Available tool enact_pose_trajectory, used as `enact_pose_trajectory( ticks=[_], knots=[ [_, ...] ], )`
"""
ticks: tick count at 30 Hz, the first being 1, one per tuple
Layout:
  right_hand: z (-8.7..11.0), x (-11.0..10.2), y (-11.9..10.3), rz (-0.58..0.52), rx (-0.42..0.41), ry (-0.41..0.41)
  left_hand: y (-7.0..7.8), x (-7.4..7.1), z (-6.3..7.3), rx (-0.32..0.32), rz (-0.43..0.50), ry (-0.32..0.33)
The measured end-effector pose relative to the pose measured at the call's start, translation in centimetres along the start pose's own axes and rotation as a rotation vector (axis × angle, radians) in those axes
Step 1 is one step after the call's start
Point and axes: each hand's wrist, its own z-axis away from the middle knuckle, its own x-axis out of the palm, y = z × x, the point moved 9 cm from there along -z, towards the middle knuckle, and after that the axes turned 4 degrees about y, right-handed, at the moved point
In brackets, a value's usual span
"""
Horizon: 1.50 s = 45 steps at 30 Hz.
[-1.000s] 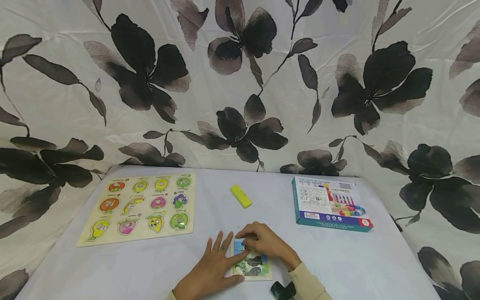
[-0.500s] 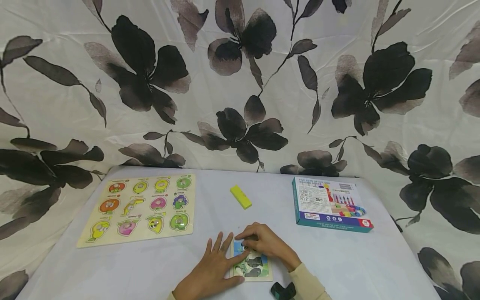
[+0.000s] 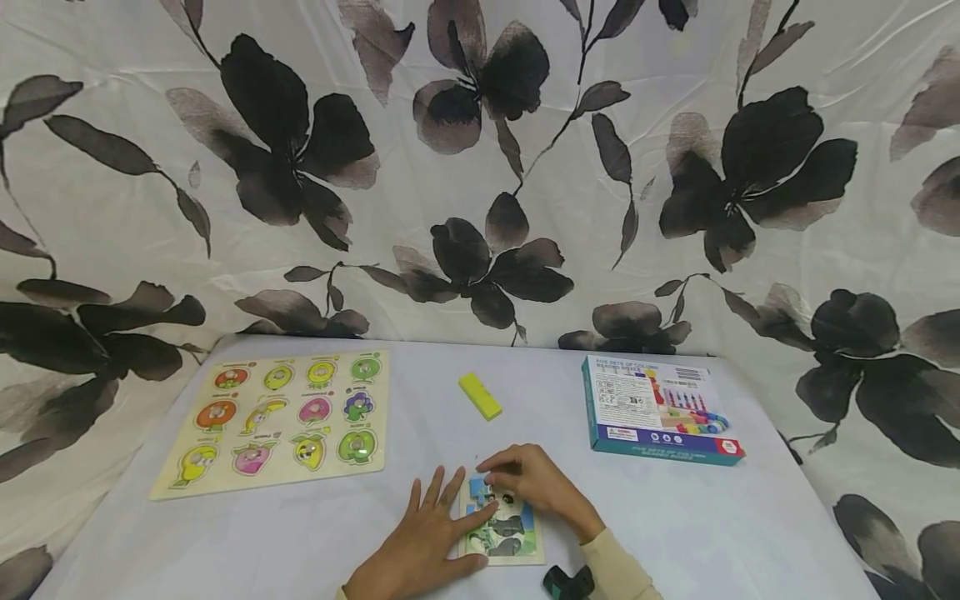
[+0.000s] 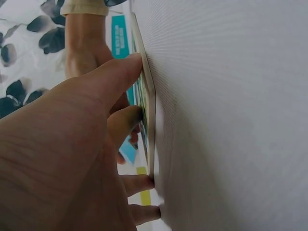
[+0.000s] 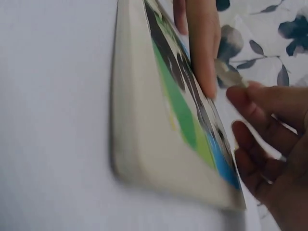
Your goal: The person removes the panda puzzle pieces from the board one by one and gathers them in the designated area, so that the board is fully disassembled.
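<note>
A small wooden panda jigsaw puzzle (image 3: 512,533) lies flat on the white table in front of me. My left hand (image 3: 420,537) spreads beside it, with thumb and index finger resting on the board; in the left wrist view the other visible fingertips (image 4: 144,211) touch the table beyond its edge. Over the puzzle's upper part, my right hand (image 3: 536,483) pinches a small puzzle piece (image 5: 231,76) between thumb and index finger. From the right wrist camera, that piece shows its pale side, raised off the board. Its blue printed face (image 3: 477,487) appears in the head view.
A wooden fruit puzzle board (image 3: 296,417) lies at the left. Behind the panda puzzle is a yellow block (image 3: 480,396). At the right rests a teal-edged bead set box (image 3: 663,408). A black object (image 3: 567,582) sits by the right wrist. Floral cloth hangs behind the table.
My right fingers have lifted slightly away from the puzzle's upper left corner, and the blue piece now shows raised beneath them. The left hand stays in place.
</note>
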Motion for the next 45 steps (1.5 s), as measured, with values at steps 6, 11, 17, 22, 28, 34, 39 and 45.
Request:
enact_pose_trajectory(
  ticks=[6, 11, 17, 22, 28, 34, 39, 45],
  knots=[
    [1.0, -2.3, 0.1, -0.006, 0.031, 0.048, 0.0, -0.1, 0.0, 0.000, 0.000, 0.005],
    [2.4, -4.7, 1.3, -0.025, 0.104, 0.094, 0.0, -0.2, 0.1, 0.004, 0.009, 0.000],
    [4.3, -7.0, 2.7, 0.027, 0.148, 0.147, -0.2, -0.3, 0.2, 0.011, 0.035, 0.003],
    [5.6, -8.1, 3.5, 0.059, 0.162, 0.156, -0.4, -0.2, 0.1, 0.008, 0.041, 0.010],
    [6.7, -8.8, 4.6, 0.078, 0.188, 0.142, -0.2, -0.3, 0.2, 0.009, 0.058, 0.016],
    [7.3, -9.0, 5.6, 0.054, 0.229, 0.116, -0.1, -0.4, 0.2, 0.005, 0.064, 0.017],
    [7.5, -8.8, 6.3, 0.031, 0.255, 0.094, 0.0, -0.6, 0.3, 0.005, 0.065, 0.023],
    [7.4, -8.5, 6.5, 0.041, 0.251, 0.096, -0.1, -0.5, 0.3, -0.002, 0.067, 0.023]
  ],
)
